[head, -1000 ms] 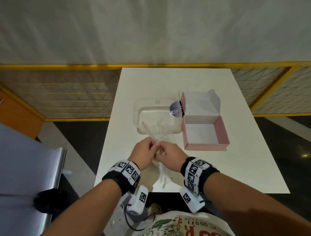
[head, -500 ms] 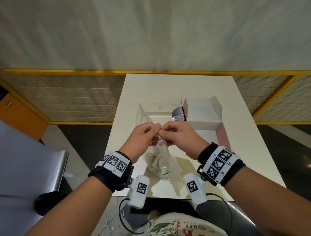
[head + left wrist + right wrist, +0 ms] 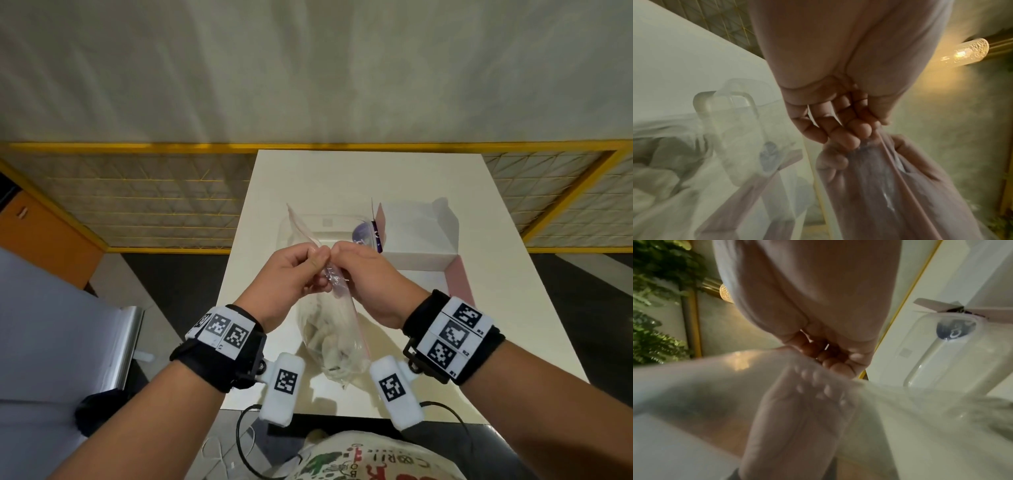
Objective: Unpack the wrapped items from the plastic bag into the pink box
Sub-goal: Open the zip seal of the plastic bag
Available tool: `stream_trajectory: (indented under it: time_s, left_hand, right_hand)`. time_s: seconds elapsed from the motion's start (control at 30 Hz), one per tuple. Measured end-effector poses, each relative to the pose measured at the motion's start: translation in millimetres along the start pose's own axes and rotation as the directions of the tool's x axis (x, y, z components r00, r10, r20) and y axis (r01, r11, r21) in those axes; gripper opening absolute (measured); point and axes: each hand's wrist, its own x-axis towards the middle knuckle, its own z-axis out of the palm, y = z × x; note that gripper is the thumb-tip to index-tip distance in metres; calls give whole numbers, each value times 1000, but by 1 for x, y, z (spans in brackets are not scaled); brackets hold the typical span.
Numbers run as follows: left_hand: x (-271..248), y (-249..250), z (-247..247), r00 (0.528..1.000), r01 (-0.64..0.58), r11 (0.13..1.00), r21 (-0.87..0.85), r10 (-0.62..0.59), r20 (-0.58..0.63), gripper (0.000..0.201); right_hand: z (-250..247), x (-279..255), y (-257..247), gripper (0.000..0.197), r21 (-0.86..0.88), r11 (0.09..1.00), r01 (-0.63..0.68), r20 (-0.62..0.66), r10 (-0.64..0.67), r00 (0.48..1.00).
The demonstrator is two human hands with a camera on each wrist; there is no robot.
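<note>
pinching the top edge of the clear zip-seal plastic bag (image 3: 334,337), left hand (image 3: 291,279) and right hand (image 3: 368,279) each grip it above the white counter (image 3: 301,178); open pink cardboard box (image 3: 457,277) beside.

White table (image 3: 359,178), clear plastic tray (image 3: 337,222), glowing lamp (image 3: 964,53), green plant (image 3: 657,321)

plastic bag (image 3: 330,329): clear, glossy film | pink box (image 3: 457,274): matt card | table (image 3: 308,178): smooth white

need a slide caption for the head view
Both hands, left and right, pinch the top of a clear bag of wrapped items above the table, pink box behind.
</note>
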Motion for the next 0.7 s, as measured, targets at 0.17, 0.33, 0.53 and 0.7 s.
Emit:
stream_trajectory:
  time_s: [0.17,0.33,0.53,0.7]
  left_hand:
    - [7,4,-8,999,41,995,-96,-41,6,39]
    - [11,4,-9,998,-25,990,141,17,63,40]
    - [14,3,-16,996,-62,990,126,53,77,41]
    - [13,2,-15,993,-100,975,200,86,78,43]
  right_hand:
    - [-2,-2,-5,32,-94,993,67,87,-59,994]
    - [-9,5,-2,42,-486,850,204,115,-169,979]
    - [-19,12,-7,31,-370,906,205,240,-120,963]
    - [-24,14,-7,34,-376,910,173,232,-89,969]
